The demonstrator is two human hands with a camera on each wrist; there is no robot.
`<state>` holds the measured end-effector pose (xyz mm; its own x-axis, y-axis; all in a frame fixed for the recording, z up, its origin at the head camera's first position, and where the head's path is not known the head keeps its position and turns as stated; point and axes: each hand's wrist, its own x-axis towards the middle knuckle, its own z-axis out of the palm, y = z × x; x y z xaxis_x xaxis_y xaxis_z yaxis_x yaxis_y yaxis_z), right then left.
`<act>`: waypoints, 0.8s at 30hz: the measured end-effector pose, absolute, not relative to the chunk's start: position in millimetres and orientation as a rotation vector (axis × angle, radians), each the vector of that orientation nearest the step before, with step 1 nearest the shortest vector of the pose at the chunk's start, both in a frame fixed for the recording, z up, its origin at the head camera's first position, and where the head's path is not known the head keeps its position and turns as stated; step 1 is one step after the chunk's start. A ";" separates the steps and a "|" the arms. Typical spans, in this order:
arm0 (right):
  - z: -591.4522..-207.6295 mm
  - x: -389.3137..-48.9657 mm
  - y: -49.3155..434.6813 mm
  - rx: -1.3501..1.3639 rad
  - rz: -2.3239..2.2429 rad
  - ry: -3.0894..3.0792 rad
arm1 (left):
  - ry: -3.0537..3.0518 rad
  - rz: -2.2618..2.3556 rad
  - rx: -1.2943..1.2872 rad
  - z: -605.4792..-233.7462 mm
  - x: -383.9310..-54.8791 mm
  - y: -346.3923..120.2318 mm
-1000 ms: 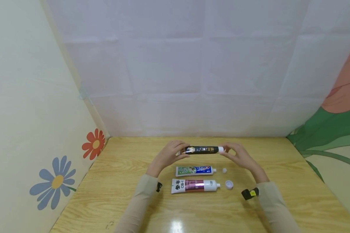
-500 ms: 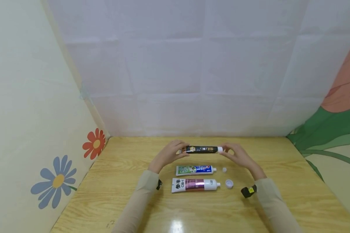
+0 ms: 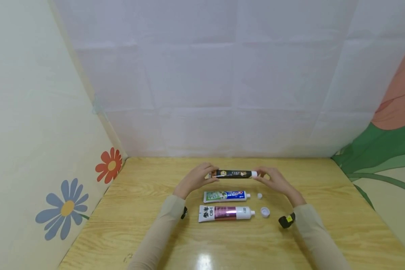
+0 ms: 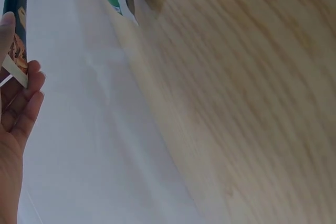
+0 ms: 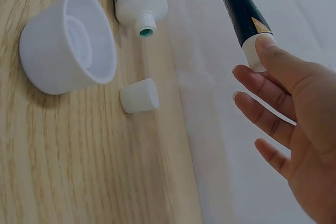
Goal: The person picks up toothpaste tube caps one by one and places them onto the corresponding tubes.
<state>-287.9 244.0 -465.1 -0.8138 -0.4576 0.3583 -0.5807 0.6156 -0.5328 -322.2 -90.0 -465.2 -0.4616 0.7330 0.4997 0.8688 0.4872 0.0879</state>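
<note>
A black toothpaste tube (image 3: 234, 174) is held level above the table, between both hands. My left hand (image 3: 196, 179) pinches its flat crimped end; in the left wrist view the thumb lies over the tube's printed face (image 4: 18, 45). At the other end my right hand (image 3: 273, 180) pinches the white cap (image 5: 254, 51) between thumb and index finger, the other fingers spread. The cap sits on the tube. Nearer the body lie a green-and-blue toothpaste tube (image 3: 225, 196) and a larger white-and-purple toothpaste tube (image 3: 226, 213), both uncapped, nozzles pointing right.
Right of the nozzles, a small white cap (image 5: 139, 96) lies on its side and a larger white cap (image 5: 68, 43) lies with its hollow showing. The wooden table (image 3: 148, 180) ends at a white-sheeted wall (image 3: 202, 93). A flower-painted wall (image 3: 27, 131) stands at the left.
The black tube has rolled a little about its length, so its printed face shows differently. Both hands stay at its ends; the right wrist has shifted slightly. The tubes and caps on the table have not moved.
</note>
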 end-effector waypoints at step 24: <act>-486.5 -297.3 240.3 0.890 0.970 -2.738 | -2.665 -0.347 -1.252 -479.9 -329.0 -94.9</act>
<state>-297.3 240.3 -486.5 -0.8235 -0.4939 0.2792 -0.5595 0.6253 -0.5440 -329.0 -94.9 -479.9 -0.6306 0.7326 0.2562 0.7738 0.6191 0.1345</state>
